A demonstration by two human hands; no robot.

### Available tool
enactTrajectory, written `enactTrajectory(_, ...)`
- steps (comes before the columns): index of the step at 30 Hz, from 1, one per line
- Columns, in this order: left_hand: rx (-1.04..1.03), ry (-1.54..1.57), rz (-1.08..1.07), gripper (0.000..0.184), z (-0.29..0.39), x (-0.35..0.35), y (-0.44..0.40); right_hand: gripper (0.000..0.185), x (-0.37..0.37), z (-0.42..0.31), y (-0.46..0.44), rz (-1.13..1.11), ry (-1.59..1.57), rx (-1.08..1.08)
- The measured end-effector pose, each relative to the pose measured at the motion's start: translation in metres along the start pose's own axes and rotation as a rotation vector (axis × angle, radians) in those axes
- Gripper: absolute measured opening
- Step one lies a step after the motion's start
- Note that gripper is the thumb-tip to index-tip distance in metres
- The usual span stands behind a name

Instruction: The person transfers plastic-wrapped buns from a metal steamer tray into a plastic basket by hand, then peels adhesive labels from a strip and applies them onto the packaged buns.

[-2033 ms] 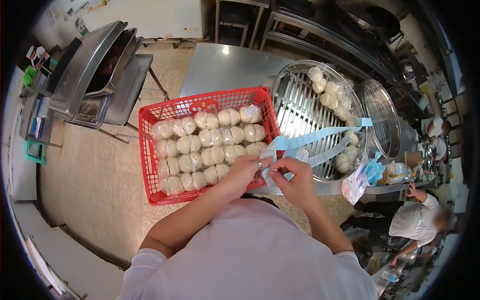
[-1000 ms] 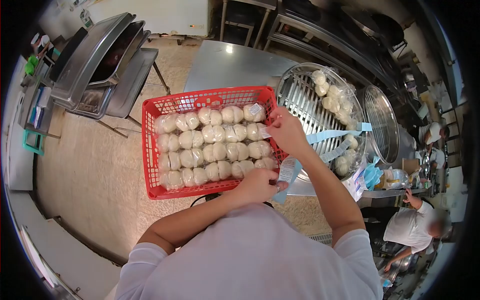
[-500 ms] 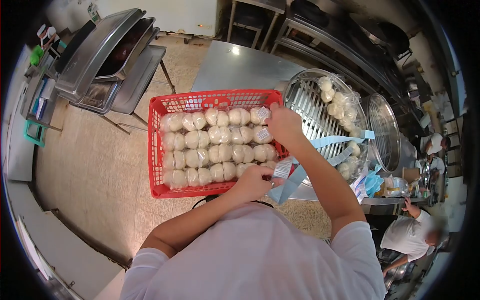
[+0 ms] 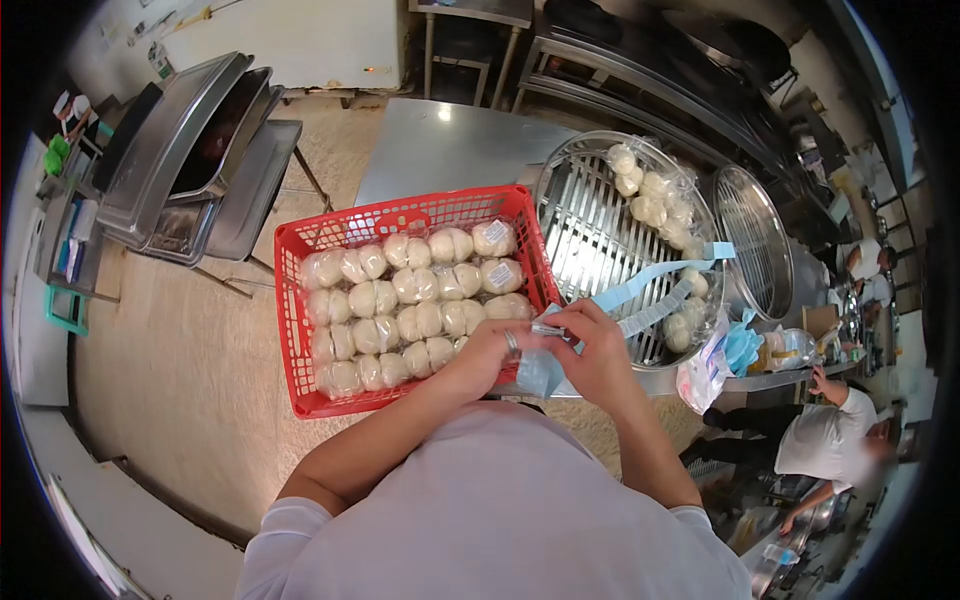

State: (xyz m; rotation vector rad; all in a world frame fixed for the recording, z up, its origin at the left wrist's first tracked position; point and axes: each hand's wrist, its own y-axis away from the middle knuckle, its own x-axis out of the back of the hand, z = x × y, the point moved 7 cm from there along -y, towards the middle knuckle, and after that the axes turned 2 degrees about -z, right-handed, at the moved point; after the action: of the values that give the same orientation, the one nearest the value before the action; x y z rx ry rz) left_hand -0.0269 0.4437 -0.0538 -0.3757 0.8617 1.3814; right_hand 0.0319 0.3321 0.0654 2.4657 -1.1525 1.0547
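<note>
Both hands meet at the near right corner of a red plastic basket (image 4: 545,270). Between them is a light blue strip of sticker labels (image 4: 540,370), its long tail running right over a round steel steamer tray (image 4: 590,225). My left hand (image 4: 488,352) is closed on the strip, a ring on one finger. My right hand (image 4: 598,350) pinches the strip at a white label. Rows of round white buns (image 4: 420,320) in clear plastic bags fill the basket. White printed labels (image 4: 497,234) sit on two bags at its far right end.
More bagged buns (image 4: 655,195) lie on the steamer tray, with a second round tray (image 4: 755,240) beyond. Both stand on a steel table (image 4: 450,150). Stacked metal pans (image 4: 185,150) are at left. A blue plastic bag (image 4: 742,345) and a co-worker (image 4: 825,435) are at right.
My right hand has come back from the labelled bag at the basket's far right to the strip beside my left hand. The view has shifted, so the basket appears farther left and slightly turned.
</note>
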Motion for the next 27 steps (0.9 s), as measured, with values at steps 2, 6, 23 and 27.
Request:
enactTrajectory(2, 0.132, 0.159, 0.139, 0.027, -0.015, 0.012, -0.015, 0.024, 0.001, -0.002, 0.004, 0.020, 0.029, 0.070)
enactTrajectory(6, 0.161, 0.158, 0.214, 0.025, -0.016, 0.011, -0.013, 0.020, 0.001, -0.008, 0.008, 0.071, 0.108, 0.134)
enactTrajectory(23, 0.141, 0.065, 0.295, 0.023, -0.010, 0.015, 0.003, 0.018, -0.015, -0.013, 0.014, 0.112, 0.259, 0.205)
enactTrajectory(27, 0.149, 0.093, 0.311, 0.022, -0.011, 0.016, 0.003, 0.017, -0.018, -0.015, 0.016, 0.115, 0.285, 0.247)
